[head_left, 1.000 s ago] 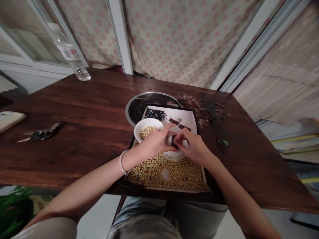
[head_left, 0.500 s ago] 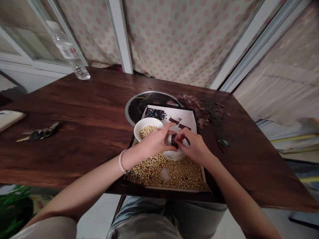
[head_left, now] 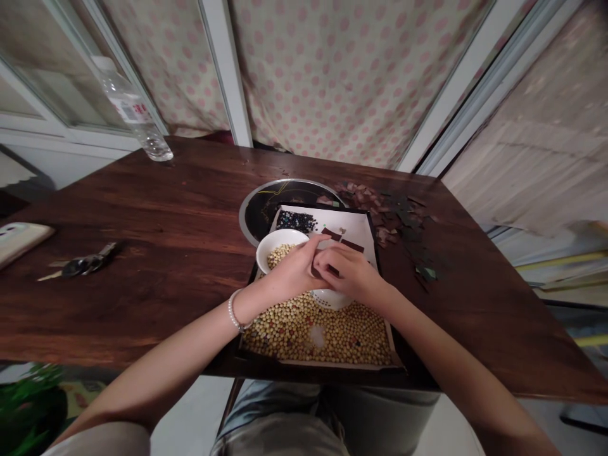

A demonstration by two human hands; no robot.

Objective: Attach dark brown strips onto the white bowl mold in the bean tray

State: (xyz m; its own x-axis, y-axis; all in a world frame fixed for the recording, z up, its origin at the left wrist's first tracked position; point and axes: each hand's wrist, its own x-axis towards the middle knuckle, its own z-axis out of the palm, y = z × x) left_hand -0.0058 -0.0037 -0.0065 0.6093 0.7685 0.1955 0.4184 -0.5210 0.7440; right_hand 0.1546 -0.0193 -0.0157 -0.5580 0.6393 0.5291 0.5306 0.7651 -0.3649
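My left hand (head_left: 295, 269) and my right hand (head_left: 350, 272) meet over a white bowl (head_left: 332, 300), with their fingertips together. The fingers of both are bent inward, and whatever lies between them is hidden. Below the hands, yellowish beads (head_left: 294, 342) cover the near part of a shallow box (head_left: 358, 220). A second white bowl (head_left: 266, 244) with pale beads stands beside my left hand. Dark beads (head_left: 295, 221) lie in the box's far left corner. Dark red strips (head_left: 352, 244) rest on its white bottom just beyond my fingers.
Behind the box lies a round black plate (head_left: 247, 218). Dark red and green scraps (head_left: 403, 212) are scattered to the right. At the left are keys (head_left: 85, 265), a phone (head_left: 23, 239) and a plastic bottle (head_left: 135, 114) on the wooden table (head_left: 166, 221).
My right hand has moved left to meet my left hand, and its fingers now cover the dark piece that showed between the hands. The view has shifted slightly.
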